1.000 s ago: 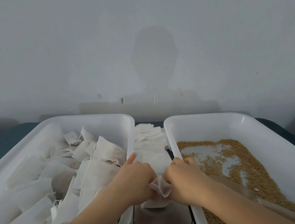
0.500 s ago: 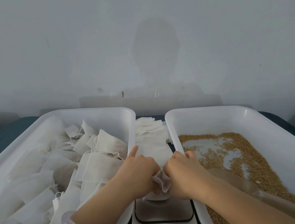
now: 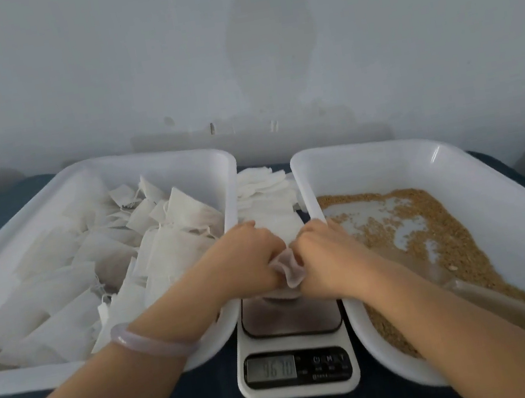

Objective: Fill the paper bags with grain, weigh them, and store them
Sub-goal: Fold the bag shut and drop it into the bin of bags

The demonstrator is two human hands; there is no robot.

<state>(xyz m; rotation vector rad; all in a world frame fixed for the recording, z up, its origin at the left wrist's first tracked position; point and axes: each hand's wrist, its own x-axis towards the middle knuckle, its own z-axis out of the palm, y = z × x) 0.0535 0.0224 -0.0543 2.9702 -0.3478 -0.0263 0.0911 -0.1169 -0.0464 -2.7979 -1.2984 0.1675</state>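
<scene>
White paper bag (image 3: 288, 269) over the platform of the scale (image 3: 299, 373), which stands mid-worktop at the near edge; whether the bag's base touches the platform cannot be told. Left hand (image 3: 247, 260) and right hand (image 3: 326, 257) both clench fingers round its gathered top. Left tray (image 3: 143, 158): filled bags (image 3: 172, 248). Right tray (image 3: 367, 150): loose grain (image 3: 438, 221). Between the trays, toward the far edge: stacked empty bags (image 3: 263, 191).

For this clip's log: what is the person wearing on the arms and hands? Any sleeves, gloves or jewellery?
Both forearms are bare: no sleeves and no gloves in view. The left hand has a smooth translucent pale lilac bangle round its wrist. The right hand and its wrist carry nothing visible.
</scene>
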